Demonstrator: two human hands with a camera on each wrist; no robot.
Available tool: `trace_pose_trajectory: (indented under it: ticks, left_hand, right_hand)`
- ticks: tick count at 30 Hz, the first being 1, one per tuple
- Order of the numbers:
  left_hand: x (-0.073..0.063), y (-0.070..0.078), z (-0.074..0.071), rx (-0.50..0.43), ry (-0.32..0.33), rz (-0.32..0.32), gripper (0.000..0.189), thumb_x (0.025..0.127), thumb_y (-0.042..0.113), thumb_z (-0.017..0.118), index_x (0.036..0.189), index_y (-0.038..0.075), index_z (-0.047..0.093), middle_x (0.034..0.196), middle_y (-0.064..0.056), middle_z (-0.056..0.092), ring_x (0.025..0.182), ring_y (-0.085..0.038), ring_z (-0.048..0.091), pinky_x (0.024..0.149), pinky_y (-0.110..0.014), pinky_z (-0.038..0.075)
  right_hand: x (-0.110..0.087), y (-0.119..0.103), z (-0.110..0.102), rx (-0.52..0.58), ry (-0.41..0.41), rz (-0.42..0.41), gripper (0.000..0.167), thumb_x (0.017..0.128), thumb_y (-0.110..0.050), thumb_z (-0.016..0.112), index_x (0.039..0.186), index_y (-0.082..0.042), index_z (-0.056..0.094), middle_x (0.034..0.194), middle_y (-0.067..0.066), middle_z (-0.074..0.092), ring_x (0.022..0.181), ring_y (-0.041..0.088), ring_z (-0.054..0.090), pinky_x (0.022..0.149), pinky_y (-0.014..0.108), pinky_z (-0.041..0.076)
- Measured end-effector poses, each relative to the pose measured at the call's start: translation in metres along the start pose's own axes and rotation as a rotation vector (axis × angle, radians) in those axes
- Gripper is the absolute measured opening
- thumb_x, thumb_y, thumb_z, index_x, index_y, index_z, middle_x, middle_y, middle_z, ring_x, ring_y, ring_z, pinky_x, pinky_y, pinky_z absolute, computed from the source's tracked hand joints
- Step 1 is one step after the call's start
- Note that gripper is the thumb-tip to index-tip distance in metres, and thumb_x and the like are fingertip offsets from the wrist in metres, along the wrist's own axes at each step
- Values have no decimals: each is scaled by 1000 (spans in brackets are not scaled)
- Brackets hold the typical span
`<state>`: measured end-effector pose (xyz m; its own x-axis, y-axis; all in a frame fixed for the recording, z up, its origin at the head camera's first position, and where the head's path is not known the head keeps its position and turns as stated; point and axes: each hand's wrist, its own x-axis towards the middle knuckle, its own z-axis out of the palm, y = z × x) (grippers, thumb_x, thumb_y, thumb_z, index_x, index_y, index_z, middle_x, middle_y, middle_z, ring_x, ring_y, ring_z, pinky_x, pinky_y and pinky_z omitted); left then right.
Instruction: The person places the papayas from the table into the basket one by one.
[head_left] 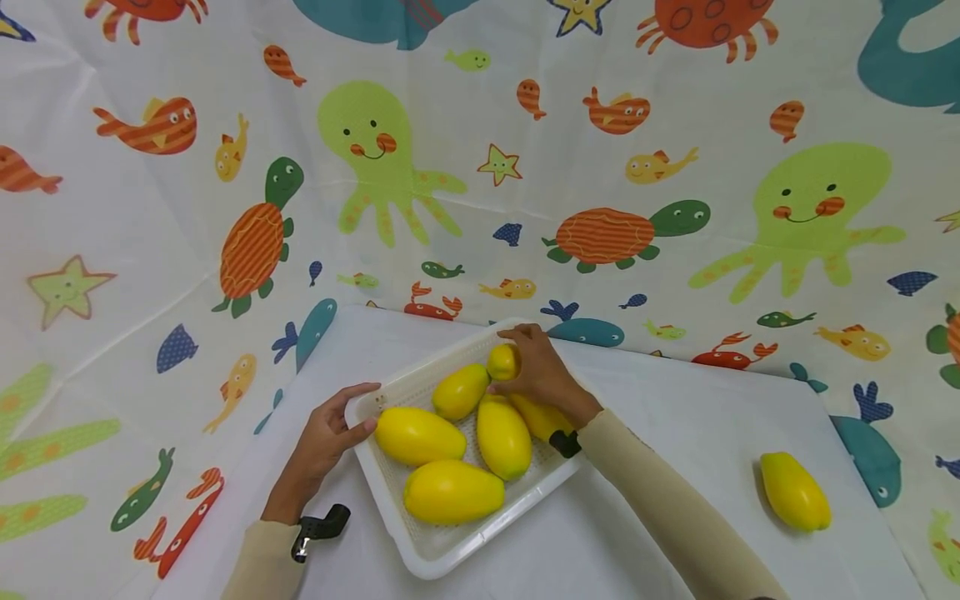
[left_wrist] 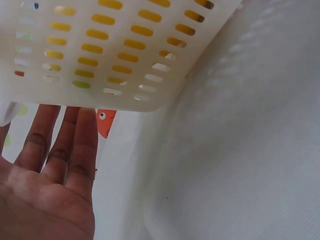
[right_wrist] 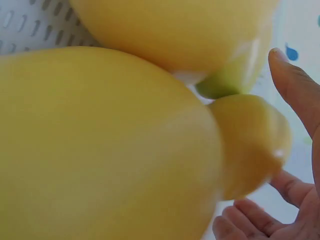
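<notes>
A white perforated plastic basket holds several yellow papayas. My left hand grips the basket's left corner, thumb over the rim; in the left wrist view its fingers lie against the outside wall. Over the far right part of the basket is my right hand, spread around a small yellow fruit. In the right wrist view the thumb stands apart from this fruit, while a finger touches or nearly touches its end. My right forearm and wrist partly cover another papaya.
One more papaya lies by itself on the white table, far to the right. A curtain printed with sea animals hangs behind and along the left side. Black straps circle both wrists.
</notes>
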<state>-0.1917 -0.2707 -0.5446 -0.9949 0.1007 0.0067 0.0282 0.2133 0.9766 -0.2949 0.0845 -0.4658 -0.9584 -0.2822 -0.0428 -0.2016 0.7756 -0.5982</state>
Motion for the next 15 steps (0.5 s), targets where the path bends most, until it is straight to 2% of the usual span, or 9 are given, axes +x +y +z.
trace_pose_trajectory:
  ticks: [15]
  left_hand:
    - [-1,2,0,-16,-4,3,52,102,26,72,152,26,57,165,-1,47,121,-11,67,92,-33,64]
  right_hand:
    - [-19,-8,-32,10,44,-91,96,77,-45,96,157,-20,49,169,17,31,153,43,38,124,64,39]
